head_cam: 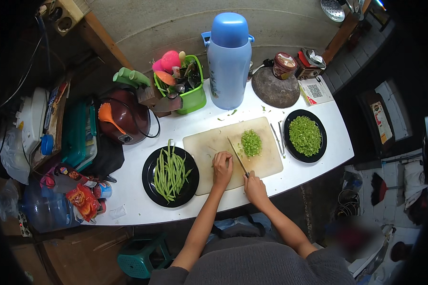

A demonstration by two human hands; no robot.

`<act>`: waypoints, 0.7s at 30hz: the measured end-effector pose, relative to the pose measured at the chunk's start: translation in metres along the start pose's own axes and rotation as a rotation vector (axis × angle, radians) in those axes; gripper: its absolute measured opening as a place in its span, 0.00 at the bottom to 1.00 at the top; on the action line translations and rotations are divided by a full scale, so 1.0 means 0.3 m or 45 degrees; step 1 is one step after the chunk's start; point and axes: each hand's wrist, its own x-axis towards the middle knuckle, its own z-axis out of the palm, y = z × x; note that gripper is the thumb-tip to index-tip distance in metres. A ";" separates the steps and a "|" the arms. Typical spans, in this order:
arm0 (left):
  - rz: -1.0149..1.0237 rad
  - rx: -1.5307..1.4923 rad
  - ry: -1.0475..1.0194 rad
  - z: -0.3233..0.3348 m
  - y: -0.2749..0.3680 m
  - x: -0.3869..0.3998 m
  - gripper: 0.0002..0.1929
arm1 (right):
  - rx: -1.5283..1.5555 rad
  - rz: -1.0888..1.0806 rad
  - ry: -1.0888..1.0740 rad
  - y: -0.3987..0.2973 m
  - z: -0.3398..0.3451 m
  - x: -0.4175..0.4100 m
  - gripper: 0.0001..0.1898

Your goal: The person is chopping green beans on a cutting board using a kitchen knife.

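Note:
My right hand (255,187) grips the dark handle of a kitchen knife (238,156), its blade angled away over a pale cutting board (196,142). On the board to the left of the blade rests my left hand (222,168), fingers curled; whether anything is under them is hidden. Just right of the blade sits a small pile of chopped green beans (251,143). A black plate (148,188) of whole green beans (171,174) stands left of the board. To its right, another black plate (322,149) carries a larger heap of chopped green beans (305,136).
Metal tongs (277,137) lie between board and right plate. Behind stand a blue thermos flask (229,67), a green utensil basket (194,101) and a stone mortar (274,89). A maroon rice cooker (137,117) is at left. A green stool (142,256) stands below the white table (128,199).

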 end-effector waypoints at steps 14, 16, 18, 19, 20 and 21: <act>-0.039 -0.049 -0.014 0.004 -0.020 -0.006 0.06 | 0.041 -0.042 0.006 -0.060 0.031 0.016 0.18; -0.031 -0.049 -0.011 0.008 -0.018 -0.004 0.06 | -0.041 -0.140 0.155 -0.051 0.075 0.060 0.15; 0.014 -0.046 0.016 0.006 -0.018 -0.005 0.06 | -0.065 -0.163 0.174 -0.063 0.106 0.125 0.15; 0.015 -0.047 0.014 0.004 -0.018 -0.005 0.06 | -0.088 -0.191 0.192 -0.067 0.112 0.142 0.15; -0.001 -0.046 0.026 0.002 -0.017 -0.004 0.05 | -0.088 -0.189 0.194 -0.061 0.111 0.142 0.15; -0.018 -0.044 0.038 -0.002 -0.016 0.000 0.05 | -0.084 -0.202 0.203 -0.060 0.108 0.142 0.15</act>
